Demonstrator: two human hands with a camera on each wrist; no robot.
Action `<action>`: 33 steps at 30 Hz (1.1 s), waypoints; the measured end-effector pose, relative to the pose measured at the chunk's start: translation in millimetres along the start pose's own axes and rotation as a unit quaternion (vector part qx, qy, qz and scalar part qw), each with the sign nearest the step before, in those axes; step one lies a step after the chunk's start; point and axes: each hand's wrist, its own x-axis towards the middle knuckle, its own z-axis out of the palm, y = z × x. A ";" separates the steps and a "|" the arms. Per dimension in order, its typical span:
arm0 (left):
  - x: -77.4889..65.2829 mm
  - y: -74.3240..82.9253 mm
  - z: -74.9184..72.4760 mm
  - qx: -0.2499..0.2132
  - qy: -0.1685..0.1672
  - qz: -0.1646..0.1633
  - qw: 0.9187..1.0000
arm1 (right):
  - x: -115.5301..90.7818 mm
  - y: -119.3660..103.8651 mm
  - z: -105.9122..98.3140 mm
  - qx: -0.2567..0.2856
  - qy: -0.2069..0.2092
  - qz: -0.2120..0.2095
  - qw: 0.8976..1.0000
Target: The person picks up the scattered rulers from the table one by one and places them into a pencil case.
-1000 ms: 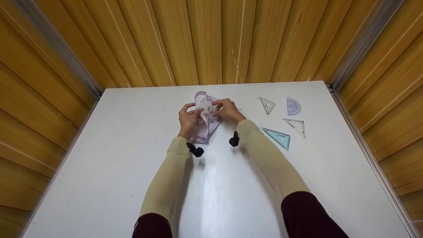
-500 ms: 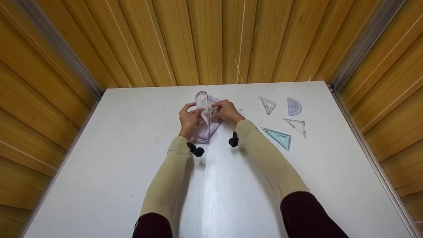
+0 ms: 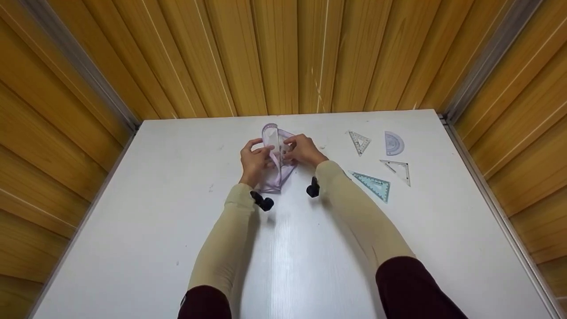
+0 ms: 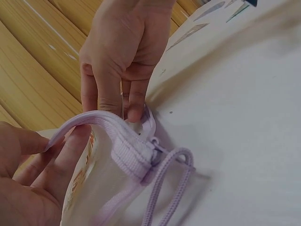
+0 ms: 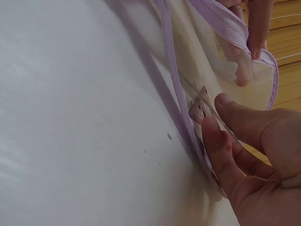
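Observation:
A see-through pouch (image 3: 271, 180) with lilac zip edging stands mouth-up near the back of the white table. My left hand (image 3: 254, 162) pinches its zip edge (image 4: 89, 117) between thumb and fingers, holding the mouth apart. At the pouch's other side, my right hand (image 3: 305, 149) reaches into the mouth. Its thumb and index finger pinch a thin clear piece with dark marks (image 5: 201, 106), which looks like a ruler; much of it is hidden by the fingers and the mesh. A lilac cord loop (image 4: 171, 181) hangs from the zip end.
Right of the hands lie a small clear set square (image 3: 353, 135), a protractor (image 3: 394, 143), another clear set square (image 3: 404, 164) and a teal set square (image 3: 383, 191). Black cameras sit on both wrists. Wood-patterned walls border the white table (image 3: 155, 212) at the back and sides.

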 end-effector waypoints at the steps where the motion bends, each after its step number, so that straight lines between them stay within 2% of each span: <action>1: 0.3 0.1 -0.2 -0.001 -0.001 0.001 1.000 | -0.3 -0.5 -0.6 0.001 -0.002 -0.001 1.000; 8: 0.1 1.1 -0.6 0.007 0.002 -0.003 1.000 | -0.8 0.3 -4.2 0.018 -0.019 0.001 1.000; 14: 0.7 0.0 -1.7 0.004 0.002 -0.003 1.000 | -3.7 -3.1 -9.6 0.031 -0.020 0.020 0.999; 24: 1.2 -0.3 -2.0 0.002 0.004 -0.005 1.000 | -7.1 -7.2 -20.3 0.024 -0.023 0.034 0.999; 33: -0.4 0.3 -1.7 -0.003 -0.001 0.002 1.000 | -9.2 -4.3 -27.1 0.038 -0.025 0.033 0.998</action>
